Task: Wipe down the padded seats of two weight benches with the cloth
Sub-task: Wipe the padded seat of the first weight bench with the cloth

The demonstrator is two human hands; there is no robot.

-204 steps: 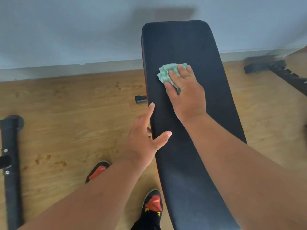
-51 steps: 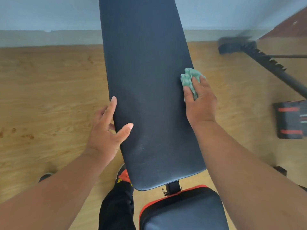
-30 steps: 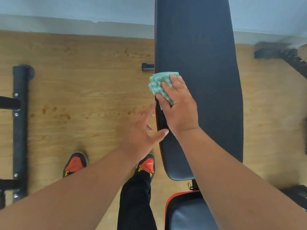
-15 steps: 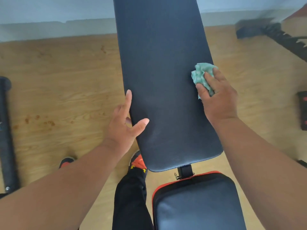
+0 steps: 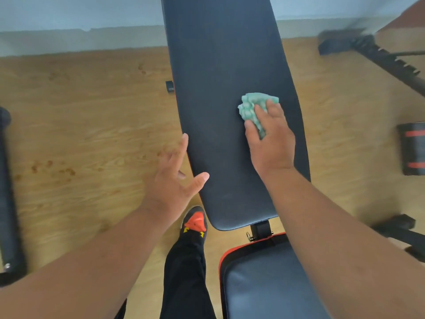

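Cloth (image 5: 255, 107), green and crumpled, lies on the long black pad (image 5: 220, 65) of the bench, a little to the right of the pad's middle line. The right hand (image 5: 271, 139) is pressing it down: the fingers are nearly straight and lie flat over the near part of the cloth, and the thumb sits at its left side against the pad. A bunch of cloth sticks out beyond the fingertips. I cannot tell if any finger hooks under it.

The left hand (image 5: 172, 178) is wide open, with fingers spread. It stays at the left edge of the same pad. The thumb lies on top of the pad, and the forefinger runs up along the edge. The other fingers go down beside the edge, and whether they touch the underside is hidden.

The pad goes away from the person toward a pale wall (image 5: 80, 12). Nearer to the person, after a small gap with a metal bracket (image 5: 261, 229), there is a second, shorter seat pad (image 5: 264, 284) with red trim. Under the bench stands a leg in black trousers with a black and orange shoe (image 5: 195, 222), on a wooden floor (image 5: 80, 123). Black metal frames lie on the floor at the far left (image 5: 7, 192) and far right (image 5: 379, 56).
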